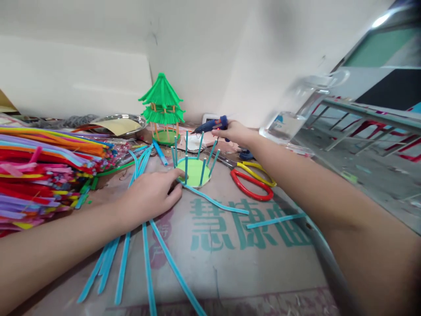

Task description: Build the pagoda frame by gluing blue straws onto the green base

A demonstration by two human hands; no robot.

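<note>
Head view shows the left hand (149, 193) lying flat on the cardboard sheet (230, 245), fingers loosely together, its fingertips pressing the near edge of a green paper disc (194, 172) and the end of a blue pipe cleaner (213, 202) that curls round the disc's rim; that pressure appears to pin the base down so it cannot slide. Short blue uprights (186, 156) stand in a ring on the disc, some leaning outward. Beyond it, the right hand (232, 131) is closed around a blue glue gun (212, 125), nozzle pointing left, close behind the ring. A finished green pavilion model (162, 107) stands just behind the disc, likely as a pattern to copy. Loose blue pipe cleaners (144, 259) fan out under the left wrist within easy reach. Red-and-yellow scissors (251, 182) lie to the right of the disc, and a stack of coloured pipe cleaners (42, 162) fills the left side.
</note>
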